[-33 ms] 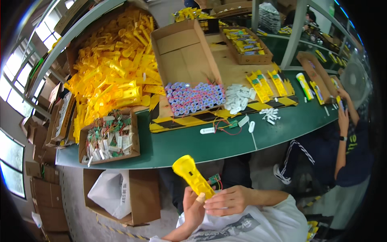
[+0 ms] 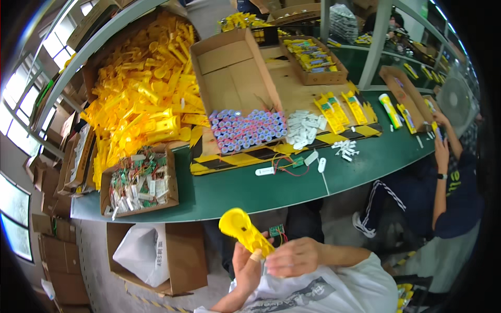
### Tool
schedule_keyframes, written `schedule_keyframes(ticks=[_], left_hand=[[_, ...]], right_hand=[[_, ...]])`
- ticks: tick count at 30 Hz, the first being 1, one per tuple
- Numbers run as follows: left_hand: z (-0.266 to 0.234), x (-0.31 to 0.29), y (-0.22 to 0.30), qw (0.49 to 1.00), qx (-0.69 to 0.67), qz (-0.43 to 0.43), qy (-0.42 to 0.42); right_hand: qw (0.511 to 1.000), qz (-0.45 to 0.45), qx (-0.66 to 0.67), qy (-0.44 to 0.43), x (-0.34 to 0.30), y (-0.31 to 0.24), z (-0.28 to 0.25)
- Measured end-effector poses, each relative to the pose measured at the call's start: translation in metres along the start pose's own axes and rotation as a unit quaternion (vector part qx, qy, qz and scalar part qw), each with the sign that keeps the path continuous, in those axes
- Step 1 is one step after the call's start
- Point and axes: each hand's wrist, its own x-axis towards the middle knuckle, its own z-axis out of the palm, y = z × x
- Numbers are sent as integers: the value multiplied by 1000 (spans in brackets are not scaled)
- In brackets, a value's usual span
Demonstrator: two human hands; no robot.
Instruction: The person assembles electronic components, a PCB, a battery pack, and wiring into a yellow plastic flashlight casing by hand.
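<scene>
My left hand [image 2: 247,270] is wrapped round the lower end of a yellow plastic flashlight housing [image 2: 241,229], its flared head tilted up and to the left, off the table edge. The hollow inside of the housing partly shows. Close against the housing's lower end is my right hand [image 2: 295,257], its fingers bent and pressed together, slightly blurred. A small green circuit board [image 2: 276,230] stands out just above the right hand. Red and yellow wires run from it down behind those fingers, which hide whatever they pinch.
On the green table [image 2: 235,195] are a box of wired circuit boards [image 2: 175,195], a heap of yellow housings [image 2: 146,94], a carton of battery cells [image 2: 250,130], white plastic pieces [image 2: 305,128] and a wired board [image 2: 298,162]. A co-worker's hands [image 2: 441,141] work at right.
The housing has turned and tipped slightly in my left hand, its head now a little lower and showing more of its opening. My right fingers have shifted slightly. The whole view has shifted slightly.
</scene>
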Motion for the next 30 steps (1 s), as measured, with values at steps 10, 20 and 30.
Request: schedule_keyframes(ticks=[10, 20, 30], left_hand=[[37, 111, 7, 994, 23, 88, -62], [10, 106, 9, 996, -25, 81, -41], [-5, 111, -6, 957, 150, 247, 32]], right_hand=[[879, 402, 205, 156, 21, 64, -12], [851, 427, 287, 106, -17, 52, 21], [719, 480, 476, 165, -29, 51, 50]])
